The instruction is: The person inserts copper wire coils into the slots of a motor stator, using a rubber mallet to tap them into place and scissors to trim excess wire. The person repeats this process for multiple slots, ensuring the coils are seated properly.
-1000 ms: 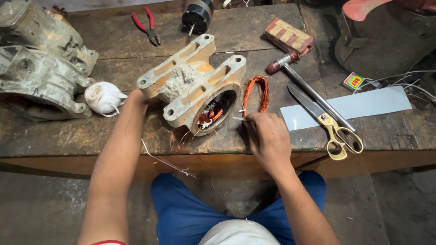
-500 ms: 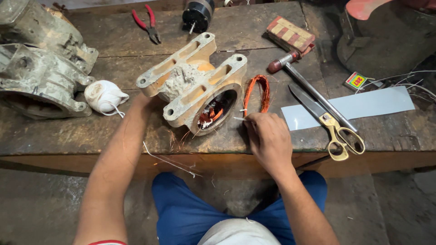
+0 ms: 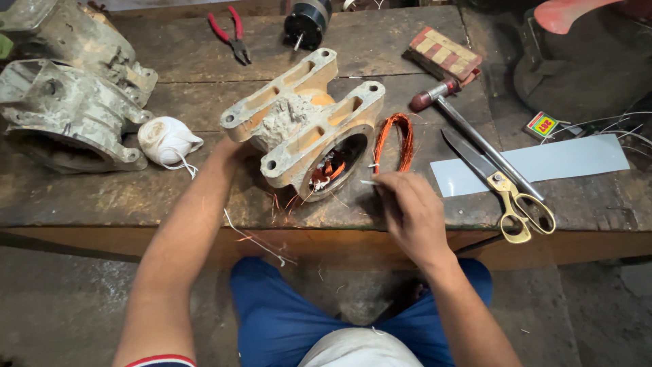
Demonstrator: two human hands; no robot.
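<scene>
Motor housing (image 3: 299,126) unmoved, left hand (image 3: 227,146) still bracing it, right hand (image 3: 407,211) still pinching pale strip (image 3: 369,182)

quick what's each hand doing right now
Left hand: pressed against the motor housing; fingers hidden, so its grip cannot be told.
Right hand: closed, pinching a thin pale strip beside the copper coil.

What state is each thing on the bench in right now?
Motor housing: on its side, opening toward the person, copper windings inside.
Left hand: behind the housing's left end, mostly hidden.
Right hand: fingers pinched on a thin pale strip.
Copper coil: loose, beside the opening.
Scissors: shut.
Red pliers: handles spread.
Hammer: lying flat.
</scene>
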